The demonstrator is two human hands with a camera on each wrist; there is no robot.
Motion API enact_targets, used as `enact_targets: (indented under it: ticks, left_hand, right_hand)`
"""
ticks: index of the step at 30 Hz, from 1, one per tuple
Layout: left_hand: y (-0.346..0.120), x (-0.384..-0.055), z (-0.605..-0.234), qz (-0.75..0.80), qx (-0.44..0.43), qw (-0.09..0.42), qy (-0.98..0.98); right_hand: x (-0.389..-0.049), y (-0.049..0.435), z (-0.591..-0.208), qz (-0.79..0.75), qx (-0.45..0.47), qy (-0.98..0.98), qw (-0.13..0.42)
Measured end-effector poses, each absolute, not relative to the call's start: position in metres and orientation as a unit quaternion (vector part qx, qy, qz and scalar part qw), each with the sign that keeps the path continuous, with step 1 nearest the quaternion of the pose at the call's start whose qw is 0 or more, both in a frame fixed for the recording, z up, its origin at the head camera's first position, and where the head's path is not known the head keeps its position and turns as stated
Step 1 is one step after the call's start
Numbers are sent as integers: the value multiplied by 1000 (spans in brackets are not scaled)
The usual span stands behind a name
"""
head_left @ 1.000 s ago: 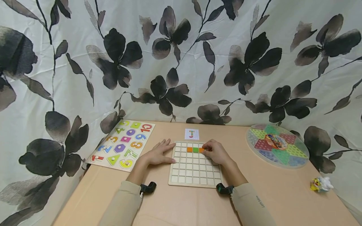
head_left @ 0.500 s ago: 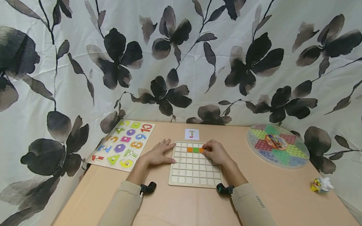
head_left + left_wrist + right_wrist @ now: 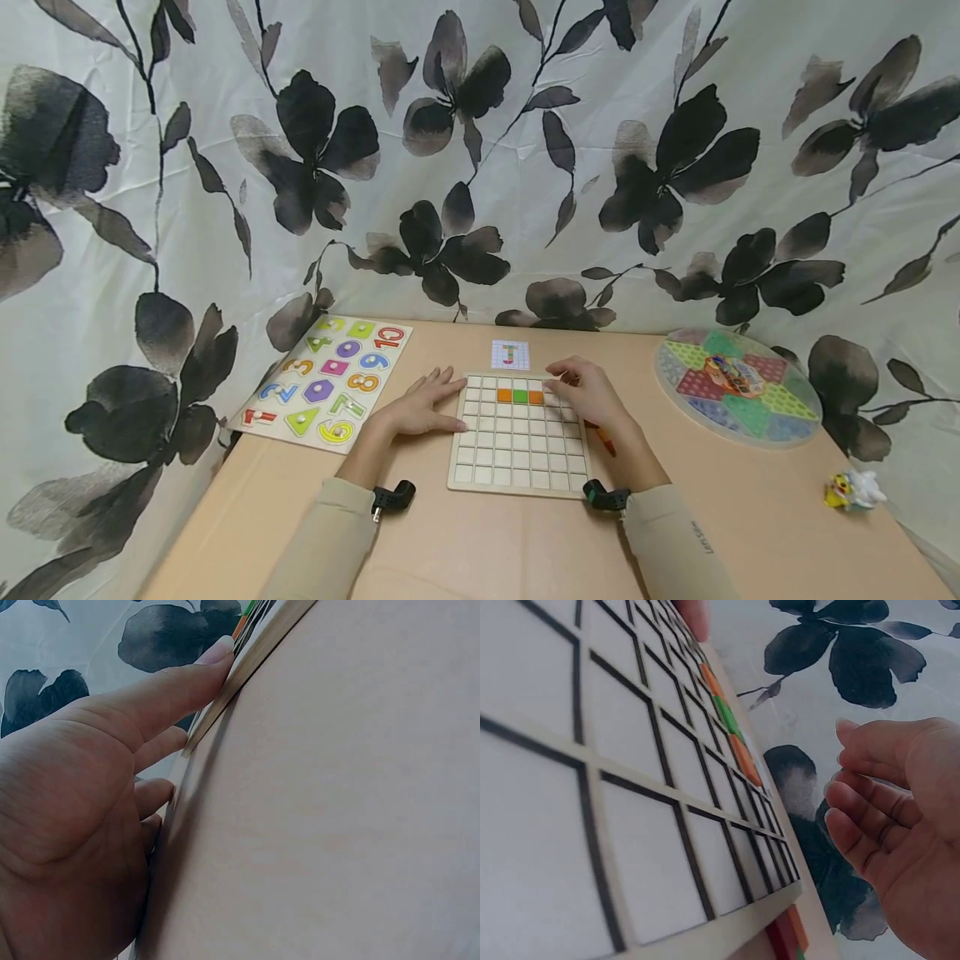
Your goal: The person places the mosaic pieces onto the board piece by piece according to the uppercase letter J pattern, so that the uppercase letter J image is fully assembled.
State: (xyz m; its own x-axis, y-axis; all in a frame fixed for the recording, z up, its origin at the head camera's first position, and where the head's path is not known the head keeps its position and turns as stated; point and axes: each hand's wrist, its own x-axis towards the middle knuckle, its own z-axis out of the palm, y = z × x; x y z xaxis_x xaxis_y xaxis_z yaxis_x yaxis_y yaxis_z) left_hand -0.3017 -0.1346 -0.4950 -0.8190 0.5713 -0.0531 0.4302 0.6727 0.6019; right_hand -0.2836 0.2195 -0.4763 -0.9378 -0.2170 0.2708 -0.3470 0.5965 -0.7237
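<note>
A white grid board [image 3: 517, 458] lies on the table with a row of tiles near its far side: an orange tile [image 3: 505, 396], a green tile [image 3: 521, 397] and a second orange tile [image 3: 536, 398]. My left hand [image 3: 418, 410] rests along the board's left edge, fingers extended; in the left wrist view its thumb [image 3: 176, 690] touches the wooden rim. Over the board's far right corner is my right hand [image 3: 592, 398]. Its fingers are loosely bent, and the right wrist view shows nothing between them. Orange and red pieces [image 3: 606, 440] lie right of the board, partly hidden by that hand.
A small card with a coloured grid pattern [image 3: 510, 355] lies beyond the board. A number-and-shape puzzle board [image 3: 322, 392] is at the left. At the right stand a round clear container [image 3: 735, 387] of patterned pieces and a small toy figure [image 3: 853, 490]. Floral cloth [image 3: 555, 192] hangs behind.
My right hand has let go of the right orange tile and shifted right, uncovering that tile and the pieces beside the board. The left hand stays put.
</note>
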Motion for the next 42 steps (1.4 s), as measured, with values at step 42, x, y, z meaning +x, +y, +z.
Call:
enact_targets:
  ticks: [42]
  left_hand:
    - [-133,-301,-496,287,271,124,910]
  right_hand:
    - [-276,269,-461,452,79,-888,13]
